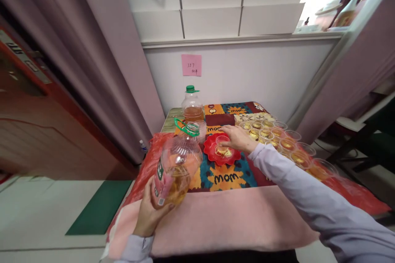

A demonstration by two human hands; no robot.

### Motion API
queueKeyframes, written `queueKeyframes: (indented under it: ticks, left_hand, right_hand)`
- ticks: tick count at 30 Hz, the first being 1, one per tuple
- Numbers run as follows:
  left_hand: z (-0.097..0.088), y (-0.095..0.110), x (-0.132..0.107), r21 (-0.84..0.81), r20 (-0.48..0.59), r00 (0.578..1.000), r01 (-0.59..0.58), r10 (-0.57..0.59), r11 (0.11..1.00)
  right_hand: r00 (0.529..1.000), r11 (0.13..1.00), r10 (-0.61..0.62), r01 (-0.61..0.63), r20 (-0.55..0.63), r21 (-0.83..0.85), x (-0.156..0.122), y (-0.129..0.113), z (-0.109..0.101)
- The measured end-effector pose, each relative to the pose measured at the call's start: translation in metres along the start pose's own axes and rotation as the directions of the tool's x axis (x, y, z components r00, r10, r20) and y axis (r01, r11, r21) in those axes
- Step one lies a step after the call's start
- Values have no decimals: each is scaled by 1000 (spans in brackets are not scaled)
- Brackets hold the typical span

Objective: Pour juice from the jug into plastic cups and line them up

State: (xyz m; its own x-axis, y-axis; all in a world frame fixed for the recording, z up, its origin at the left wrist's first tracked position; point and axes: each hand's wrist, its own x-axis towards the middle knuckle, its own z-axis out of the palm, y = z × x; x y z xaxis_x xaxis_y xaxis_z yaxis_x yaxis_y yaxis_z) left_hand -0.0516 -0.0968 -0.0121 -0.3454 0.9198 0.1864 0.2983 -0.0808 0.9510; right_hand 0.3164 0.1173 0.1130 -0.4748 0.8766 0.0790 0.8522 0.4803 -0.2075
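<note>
My left hand grips the bottom of a large clear oil jug with a pink label, tilted so its open mouth points toward the table's middle; a little yellow oil sits inside. My right hand holds a small clear plastic cup standing on a red scalloped plate. Its fingers close around the cup's rim.
A second oil jug with a green cap stands at the table's back. Several small cups filled with yellow oil line the right side. A colourful cloth covers the table, with a pink cloth at the near edge. White boxes stack behind.
</note>
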Motion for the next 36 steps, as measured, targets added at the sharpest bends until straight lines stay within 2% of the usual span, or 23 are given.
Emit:
queueKeyframes:
  ticks: [5, 10, 14, 18, 21, 24, 28, 33, 36]
  left_hand:
    - [1, 2, 1, 7, 13, 999, 29, -29, 1000]
    - [-1, -7, 6, -8, 50, 998, 45, -44, 999]
    - [-5, -16, 8, 5, 82, 995, 58, -58, 998]
    - [-7, -20, 7, 14, 93, 994, 56, -57, 998]
    - [-6, -19, 7, 17, 76, 996, 47, -48, 999]
    - [-4, -16, 6, 4, 59, 997, 43, -43, 999]
    - [-3, -15, 5, -17, 60, 997, 52, -51, 998]
    - [-5, -20, 6, -28, 82, 994, 82, -79, 996]
    - [-5, -23, 8, -38, 47, 995, 87, -85, 995]
  right_hand:
    - [991, 996, 70, -63, 110, -64, 23, -7, 15]
    - [988, 991, 110, -101, 111, -85, 26, -9, 20]
    - [988, 987, 148, -145, 33, -70, 24, 9, -7]
    - [978, 977, 200, -203, -53, -67, 16, 49, -47]
    - [968, 963, 240, -247, -73, -103, 5, 77, -60]
    - [962, 949, 267, -272, -52, -159, -8, 95, -50]
    - [955, 932, 296, -292, -12, -214, -21, 106, -20]
    - [950, 920, 311, -297, 17, -256, -23, 118, 6]
    - [950, 916, 312, -299, 8, -266, -22, 125, 14]
